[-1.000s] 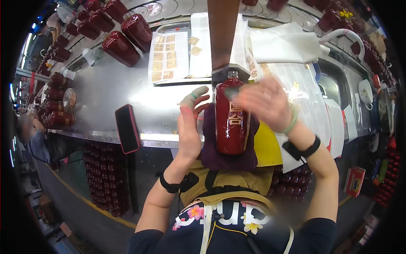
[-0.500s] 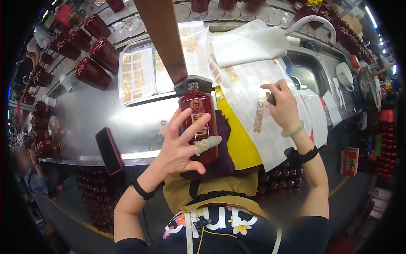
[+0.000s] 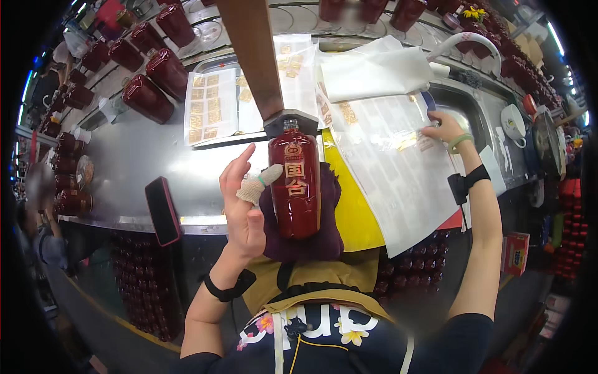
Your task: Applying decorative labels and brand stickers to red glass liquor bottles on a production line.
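Observation:
A dark red glass bottle (image 3: 295,193) with gold raised lettering lies on a dark purple cloth (image 3: 332,218), its neck toward a wooden beam (image 3: 252,56) with a dark metal bracket at its end. My left hand (image 3: 242,215) is just left of the bottle, holding nothing, its fingers apart. A knitted cover sits on one finger. My right hand (image 3: 447,132) is over the far right of a white backing sheet (image 3: 398,187), beside the sink, with fingers curled together. What they pinch is too small to make out. A small patch of gold decals (image 3: 408,144) shows near it.
Gold decal sheets (image 3: 212,106) lie at the far left of the metal counter. A phone (image 3: 162,210) rests at its front edge. Several red bottles (image 3: 147,98) stand behind. A sink (image 3: 462,109) and a white mug (image 3: 512,121) are at right.
My left hand has lifted off the bottle and moved left, uncovering its lettering. My right hand has moved right toward the sink. The long gold strip no longer shows mid-sheet.

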`<state>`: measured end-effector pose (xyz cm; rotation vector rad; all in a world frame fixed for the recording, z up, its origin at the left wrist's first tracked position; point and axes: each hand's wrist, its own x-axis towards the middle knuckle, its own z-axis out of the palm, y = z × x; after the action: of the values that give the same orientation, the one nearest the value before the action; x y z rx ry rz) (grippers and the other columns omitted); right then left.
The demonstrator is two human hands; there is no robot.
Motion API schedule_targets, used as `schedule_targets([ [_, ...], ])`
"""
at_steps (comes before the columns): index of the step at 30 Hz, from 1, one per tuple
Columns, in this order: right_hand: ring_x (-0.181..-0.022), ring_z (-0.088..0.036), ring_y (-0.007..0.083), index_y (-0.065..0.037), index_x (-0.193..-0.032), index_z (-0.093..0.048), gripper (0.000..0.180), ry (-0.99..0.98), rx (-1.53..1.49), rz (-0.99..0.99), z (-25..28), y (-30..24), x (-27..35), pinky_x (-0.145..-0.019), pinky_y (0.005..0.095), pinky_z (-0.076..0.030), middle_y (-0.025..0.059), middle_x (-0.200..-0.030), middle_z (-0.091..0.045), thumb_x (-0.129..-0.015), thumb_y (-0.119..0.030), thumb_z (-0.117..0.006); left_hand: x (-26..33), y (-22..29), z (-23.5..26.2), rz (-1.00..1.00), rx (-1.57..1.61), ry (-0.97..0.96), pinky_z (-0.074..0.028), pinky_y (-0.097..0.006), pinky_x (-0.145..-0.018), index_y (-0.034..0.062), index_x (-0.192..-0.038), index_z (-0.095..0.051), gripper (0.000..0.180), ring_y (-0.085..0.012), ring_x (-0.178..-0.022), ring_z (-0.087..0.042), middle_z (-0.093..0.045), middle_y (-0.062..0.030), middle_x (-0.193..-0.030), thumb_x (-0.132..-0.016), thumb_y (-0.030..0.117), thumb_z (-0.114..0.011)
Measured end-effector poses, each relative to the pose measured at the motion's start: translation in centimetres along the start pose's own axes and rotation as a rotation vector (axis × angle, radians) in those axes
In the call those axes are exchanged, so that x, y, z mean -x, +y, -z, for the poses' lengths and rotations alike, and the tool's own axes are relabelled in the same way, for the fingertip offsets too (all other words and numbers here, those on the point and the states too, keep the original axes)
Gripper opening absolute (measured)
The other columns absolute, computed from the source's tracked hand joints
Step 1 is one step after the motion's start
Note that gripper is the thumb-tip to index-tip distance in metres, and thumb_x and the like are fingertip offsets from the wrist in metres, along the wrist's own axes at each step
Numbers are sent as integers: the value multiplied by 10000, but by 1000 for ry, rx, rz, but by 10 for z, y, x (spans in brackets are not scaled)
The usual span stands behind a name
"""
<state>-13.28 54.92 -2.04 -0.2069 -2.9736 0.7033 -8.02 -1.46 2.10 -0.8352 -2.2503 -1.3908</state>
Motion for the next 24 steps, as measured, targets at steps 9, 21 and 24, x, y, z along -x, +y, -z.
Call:
schedule_targets([
  [9,-1022,-658,311,-70,-891,-768,208,78,679,-25,45,-82,18,-815,456,-567,96,-978,-725,-868,-272,-811,-11,21,33,209,113,-29,-369,-450,-1173,-70,-1363,-656,697,-330,-1415,-461,-499,-204,-1557,-1138,488,-303],
  [21,-656,-610,192,13,-896,-730,140,-210,-540,462,36,-371,111,-613,320,-476,105,-794,-667,-914,-114,-786,-44,51,21,218,618,-304,-395,-387,-1162,-70,-1513,-491,649,-238,-1302,-585,-644,-161,-1353,-1143,453,-389],
  [24,-667,-619,171,13,-895,-730,147,-282,-585,335,15,-359,123,-619,308,-484,92,-783,-674,-916,-118,-791,-28,54,42,575,764,-381,-454,-316,-1056,-41,-1492,-523,470,-159,-1162,-607,-649,-74,-1206,-1133,263,-496],
])
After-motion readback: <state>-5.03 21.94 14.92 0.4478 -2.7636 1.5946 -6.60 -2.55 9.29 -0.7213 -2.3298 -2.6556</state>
